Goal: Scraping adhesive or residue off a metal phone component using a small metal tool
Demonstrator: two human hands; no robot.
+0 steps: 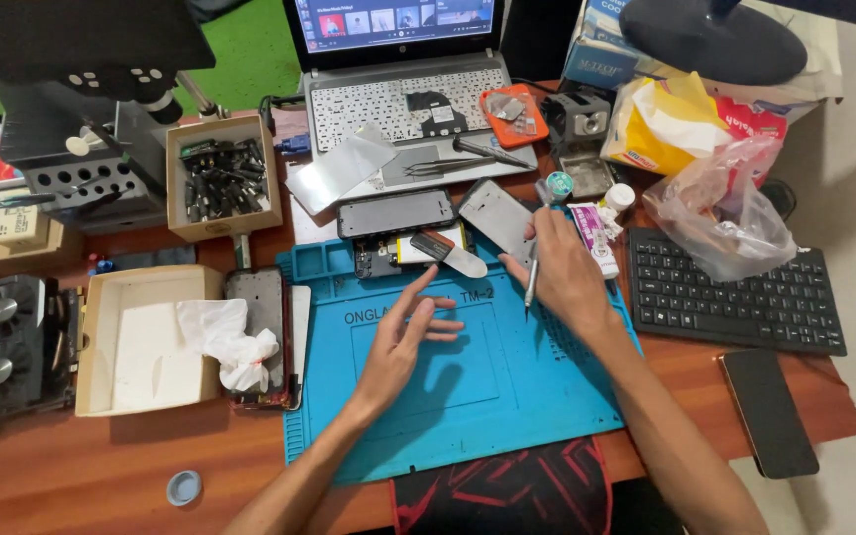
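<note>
a cluttered reddish wooden surface [101,466] seen from above, with a blue silicone repair mat [507,396] spread at its middle. the right hand [569,272] is curled around a slim silver screwdriver [531,282], gripped like a pen, its shaft pointing down at the mat's right part with the tip just above it. the left hand [403,337] hovers over the mat's centre, released, fingers spread and holding nothing. along the mat's top edge lies a dark opened phone [395,213], and below it an exposed board with a yellow patch; a grey back plate [497,213] sits just beside it. to the left, an open cardboard box [116,342] holds crumpled white tissue [225,342]. a laptop [403,89] stands behind, a black keyboard [735,297] lies to the right, and a black phone [770,411] rests near the surface's right edge.
</note>
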